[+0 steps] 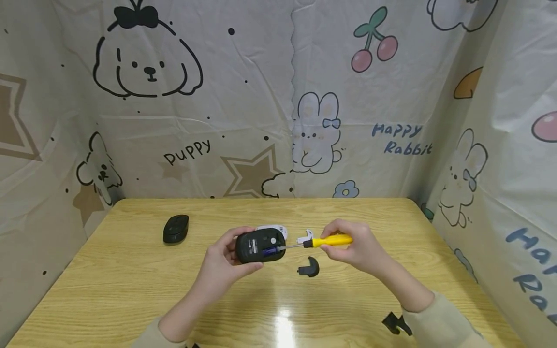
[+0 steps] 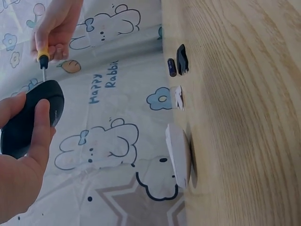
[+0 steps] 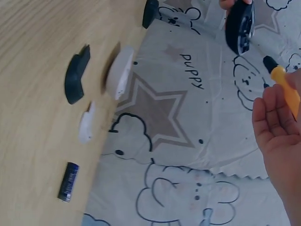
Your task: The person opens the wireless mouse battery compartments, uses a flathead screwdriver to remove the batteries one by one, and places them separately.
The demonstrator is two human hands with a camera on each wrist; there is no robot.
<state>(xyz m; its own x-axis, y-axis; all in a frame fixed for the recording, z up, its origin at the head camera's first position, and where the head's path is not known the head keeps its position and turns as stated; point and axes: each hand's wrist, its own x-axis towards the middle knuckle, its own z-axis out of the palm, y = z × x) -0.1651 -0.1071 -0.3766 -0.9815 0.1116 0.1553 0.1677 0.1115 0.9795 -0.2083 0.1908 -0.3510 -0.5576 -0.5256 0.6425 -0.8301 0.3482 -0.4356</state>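
My left hand (image 1: 219,258) grips a black computer mouse (image 1: 248,247) by its left side, its underside turned up toward the head camera. A blue battery (image 1: 270,252) lies in the mouse's uncovered battery slot. In my right hand (image 1: 361,244) is a screwdriver (image 1: 334,240) with a yellow handle, held between thumb and fingers. Its metal shaft (image 1: 294,246) points left, and the tip is right at the battery's end. In the left wrist view the mouse (image 2: 33,117) is seen edge-on, raised off the table, with the screwdriver at its far end.
Behind the held mouse lies a white mouse (image 3: 120,73). A white cover (image 1: 306,237) and a black curved cover (image 1: 310,268) lie on the table (image 1: 130,290). A loose battery (image 3: 68,182) is nearby. Another black mouse (image 1: 176,229) stands at left; a black piece (image 1: 396,323) lies by the right sleeve.
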